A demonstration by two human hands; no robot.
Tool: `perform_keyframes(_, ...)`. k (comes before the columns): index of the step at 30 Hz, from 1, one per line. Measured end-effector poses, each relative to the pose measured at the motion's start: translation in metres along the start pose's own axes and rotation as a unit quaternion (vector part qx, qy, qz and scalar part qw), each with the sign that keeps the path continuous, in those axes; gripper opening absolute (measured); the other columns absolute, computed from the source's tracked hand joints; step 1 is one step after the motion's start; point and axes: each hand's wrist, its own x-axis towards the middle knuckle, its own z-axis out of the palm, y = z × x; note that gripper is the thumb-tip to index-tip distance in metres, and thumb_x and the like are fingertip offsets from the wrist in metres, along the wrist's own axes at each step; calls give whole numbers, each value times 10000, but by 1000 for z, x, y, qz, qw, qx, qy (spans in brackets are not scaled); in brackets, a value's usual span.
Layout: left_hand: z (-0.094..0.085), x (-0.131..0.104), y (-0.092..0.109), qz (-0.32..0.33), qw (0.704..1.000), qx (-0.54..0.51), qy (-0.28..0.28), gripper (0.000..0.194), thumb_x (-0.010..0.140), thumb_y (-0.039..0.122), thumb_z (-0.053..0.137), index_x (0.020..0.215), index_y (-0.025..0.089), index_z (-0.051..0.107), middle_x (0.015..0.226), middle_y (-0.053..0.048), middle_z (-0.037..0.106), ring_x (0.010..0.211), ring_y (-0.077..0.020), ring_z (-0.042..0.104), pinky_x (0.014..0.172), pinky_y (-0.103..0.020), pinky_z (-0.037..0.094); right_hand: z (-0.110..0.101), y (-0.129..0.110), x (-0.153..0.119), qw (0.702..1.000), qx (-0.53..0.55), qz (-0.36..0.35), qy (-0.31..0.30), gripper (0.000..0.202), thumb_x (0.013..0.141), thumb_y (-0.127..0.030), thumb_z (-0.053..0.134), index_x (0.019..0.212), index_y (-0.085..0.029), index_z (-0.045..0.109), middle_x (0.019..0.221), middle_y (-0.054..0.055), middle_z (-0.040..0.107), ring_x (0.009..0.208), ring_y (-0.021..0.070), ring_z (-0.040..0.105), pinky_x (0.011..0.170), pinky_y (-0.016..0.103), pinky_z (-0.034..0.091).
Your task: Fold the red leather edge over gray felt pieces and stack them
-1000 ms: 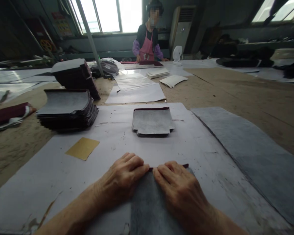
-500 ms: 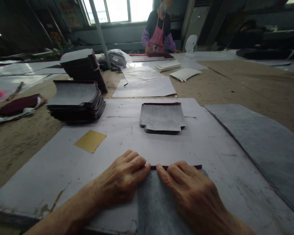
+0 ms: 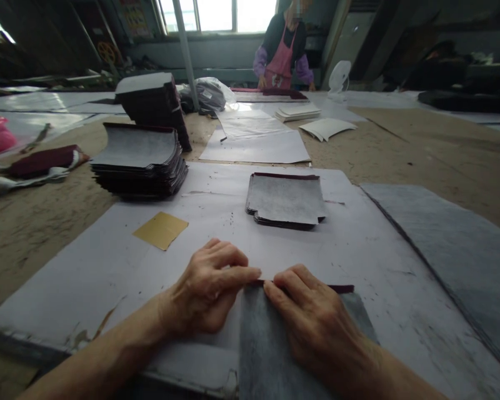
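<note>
A grey fabric piece (image 3: 258, 344) with a narrow dark red folded strip (image 3: 342, 289) along its far edge lies on the white sheet before me. My right hand (image 3: 316, 311) presses down on that piece, its bent fingers close together on the folded edge. Over the left end of the same strip is my left hand (image 3: 212, 283), one finger stretched out along the edge and others curled; its underside is hidden. Beyond my hands rests a low stack of grey pieces (image 3: 287, 197) with dark red edges and notched near corners.
Tall stacks of grey pieces (image 3: 139, 147) and dark pieces (image 3: 150, 103) stand at left, near a tan card (image 3: 161, 230). A large grey sheet (image 3: 441, 239) lies at right. Across the table stand a person in a pink apron (image 3: 281, 58) and a white fan (image 3: 339, 78).
My left hand has lifted slightly, and its finger now reaches out over the folded edge. My right hand stays on the strip. The whole view has shifted a little.
</note>
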Motion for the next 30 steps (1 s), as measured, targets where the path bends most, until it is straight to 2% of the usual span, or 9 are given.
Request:
perform_keyframes(4, -2, -10, 29, -55, 998, -3, -5, 243, 758, 71, 440, 916, 142, 611, 749, -55, 584, 662, -155, 517, 619, -325, 415, 1, 4, -1, 998, 61, 34, -1, 306, 772, 6, 357, 921, -72, 612, 794, 104, 526, 749, 193, 438, 640, 345, 460)
perform_keyframes(7, 8, -22, 52, -68, 995, 68, 7, 237, 757, 82, 450, 932, 101, 609, 805, -99, 609, 745, -199, 543, 646, -342, 458, 2, 5, 0, 996, 91, 25, -2, 365, 758, 23, 379, 1056, -58, 572, 863, 111, 512, 798, 192, 444, 681, 353, 472)
perform_keyframes(9, 15, -30, 58, -84, 991, 105, 7, 256, 763, 82, 460, 976, 99, 601, 892, -112, 617, 818, -215, 548, 708, -361, 474, 2, 6, 0, 995, 99, 13, -7, 407, 760, 26, 384, 1126, -58, 540, 902, 116, 499, 825, 192, 442, 699, 358, 477)
perform_keyframes(15, 27, -39, 51, -62, 988, 130, 58, 288, 756, 127, 434, 981, 91, 609, 927, -143, 588, 826, -238, 537, 679, -392, 480, 2, 8, 1, 995, 93, -6, -35, 432, 786, 21, 359, 1173, -96, 512, 953, 114, 499, 874, 197, 437, 741, 371, 493)
perform_keyframes(30, 31, -37, 51, -41, 985, 146, 80, 300, 738, 96, 388, 934, 58, 611, 858, -149, 574, 796, -242, 535, 659, -398, 470, 1, 7, 5, 998, 46, -19, -43, 387, 802, -13, 355, 1126, -105, 546, 942, 112, 549, 839, 203, 450, 693, 371, 511)
